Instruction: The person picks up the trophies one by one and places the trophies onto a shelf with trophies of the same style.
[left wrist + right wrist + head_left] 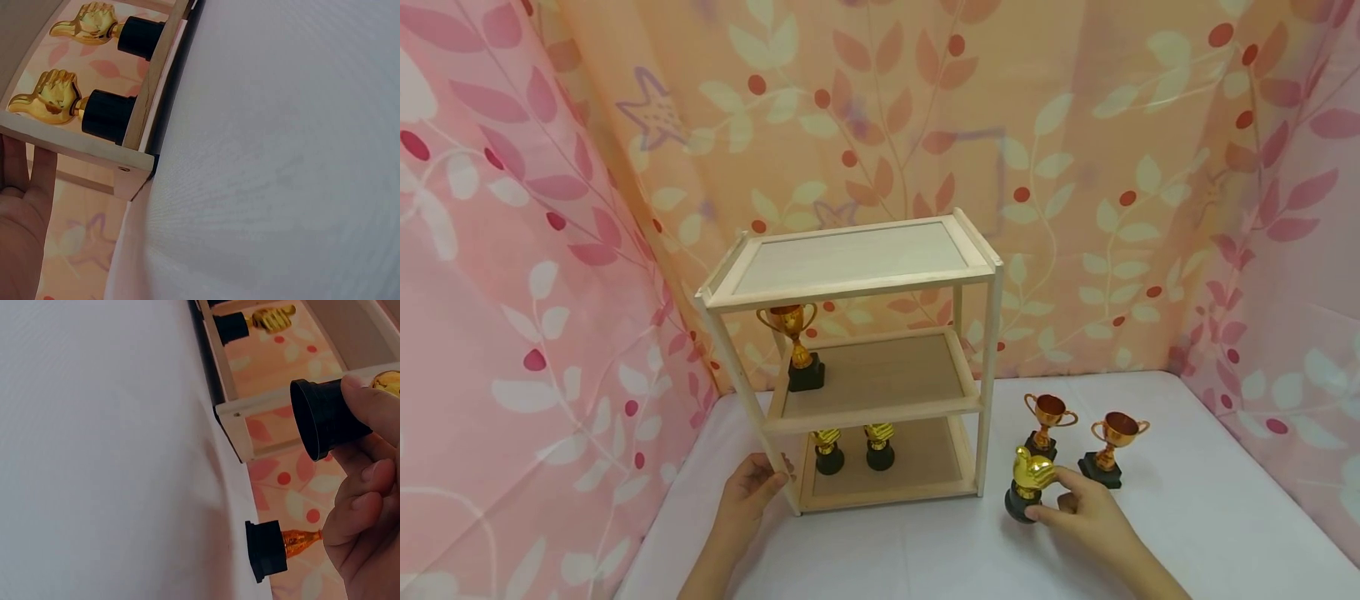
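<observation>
My right hand (1086, 512) pinches a gold thumbs-up trophy (1032, 473) between thumb and fingers, to the right of a wooden three-tier shelf (872, 292). In the right wrist view its black base (328, 415) hangs tilted above the white cloth. My left hand (748, 492) holds the shelf's left front post near the bottom, with fingers behind the post in the left wrist view. On the bottom tier stand two thumbs-up trophies (880, 447), their tops hidden by the middle tier. A gold cup trophy (805, 346) stands at the left of the middle tier.
Two bronze-coloured cup trophies, a nearer-right one (1116, 437) and one behind the held trophy (1049, 412), stand on the white table cloth (925, 558). Leaf-patterned curtains (1075, 167) enclose the table at the back and both sides.
</observation>
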`<state>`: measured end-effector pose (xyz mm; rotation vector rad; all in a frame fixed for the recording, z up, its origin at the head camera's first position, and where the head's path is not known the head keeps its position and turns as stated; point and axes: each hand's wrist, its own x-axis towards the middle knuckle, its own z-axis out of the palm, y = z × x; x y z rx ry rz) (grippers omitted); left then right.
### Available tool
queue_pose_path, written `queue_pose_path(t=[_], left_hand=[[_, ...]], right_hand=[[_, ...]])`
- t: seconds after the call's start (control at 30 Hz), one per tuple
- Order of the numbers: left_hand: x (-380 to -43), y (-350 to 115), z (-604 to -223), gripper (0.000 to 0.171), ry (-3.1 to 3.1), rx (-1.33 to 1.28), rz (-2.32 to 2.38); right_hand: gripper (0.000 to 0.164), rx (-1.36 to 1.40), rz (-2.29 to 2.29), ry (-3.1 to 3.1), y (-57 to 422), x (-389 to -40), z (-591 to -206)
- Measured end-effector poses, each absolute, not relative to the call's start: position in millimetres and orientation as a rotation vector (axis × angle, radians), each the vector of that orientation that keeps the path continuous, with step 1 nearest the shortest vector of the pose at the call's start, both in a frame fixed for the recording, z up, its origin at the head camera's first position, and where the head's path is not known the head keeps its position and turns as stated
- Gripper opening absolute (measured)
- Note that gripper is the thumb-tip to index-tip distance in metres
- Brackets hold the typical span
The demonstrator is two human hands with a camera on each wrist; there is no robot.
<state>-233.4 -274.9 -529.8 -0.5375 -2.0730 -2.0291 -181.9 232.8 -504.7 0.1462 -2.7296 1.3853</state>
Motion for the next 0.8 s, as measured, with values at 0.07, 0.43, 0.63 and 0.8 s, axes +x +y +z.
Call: queue_pose_path(t=[0.07, 0.43, 0.63, 0.8], left_hand=[[-233, -275, -529, 0.022, -2.098, -0.514, -2.025], [-231, -274, -527, 0.023, -2.135, -0.463, -2.010], [-230, -273, -526, 0.024, -2.149, -0.442, -2.009], [-229, -273, -525, 0.023, -2.135, -0.468, -2.028]], right_hand=[[0.054, 0.158, 1.381, -2.744, 229, -182, -503], [0.064, 0.229, 1.430, -2.782, 207, -177, -496], [0.060, 0.265, 1.410, -2.790, 198, -176, -495], [0.060, 0.255, 1.415, -2.814, 189, -179, -496]])
